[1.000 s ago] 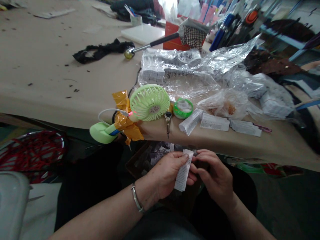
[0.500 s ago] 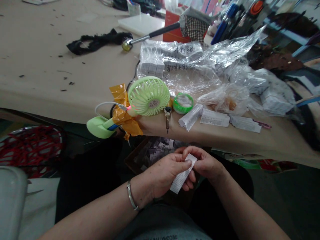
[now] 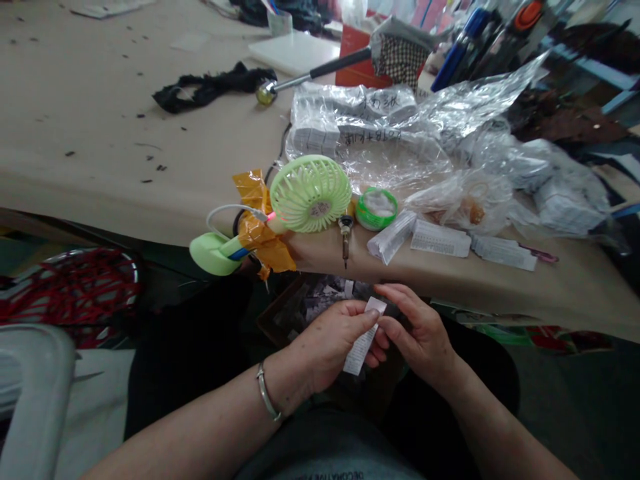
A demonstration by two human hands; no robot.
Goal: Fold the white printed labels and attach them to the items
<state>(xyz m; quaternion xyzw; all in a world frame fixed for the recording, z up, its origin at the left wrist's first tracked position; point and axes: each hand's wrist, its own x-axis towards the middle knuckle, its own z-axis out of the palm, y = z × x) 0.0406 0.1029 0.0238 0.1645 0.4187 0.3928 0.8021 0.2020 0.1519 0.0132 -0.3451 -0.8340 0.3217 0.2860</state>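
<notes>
Over my lap, my left hand [image 3: 337, 343] pinches a white printed label [image 3: 357, 353] between its thumb and fingers. The strip slants, with its upper end sticking out past the thumb. My right hand [image 3: 423, 337] is just to the right, its fingers apart and curved, the thumb tip close to the label. Whether that thumb touches the label I cannot tell. Past the hands, on the table's front edge, lie a folded white label bundle [image 3: 393, 237] and two stacks of printed labels [image 3: 440, 239]. A soldering iron [image 3: 345, 240] points its tip down over the edge.
A green fan [image 3: 311, 193] is taped to the table edge, beside a green round tin [image 3: 376, 208]. Clear plastic bags [image 3: 370, 150] of label bundles, a hammer-like tool [image 3: 315, 72] and black fabric [image 3: 210, 90] lie behind. Below the edge stands a box of scraps [image 3: 320, 293].
My right hand has come off the label's upper end, and its fingers have spread. The left hand keeps its hold. The whole view has shifted slightly.
</notes>
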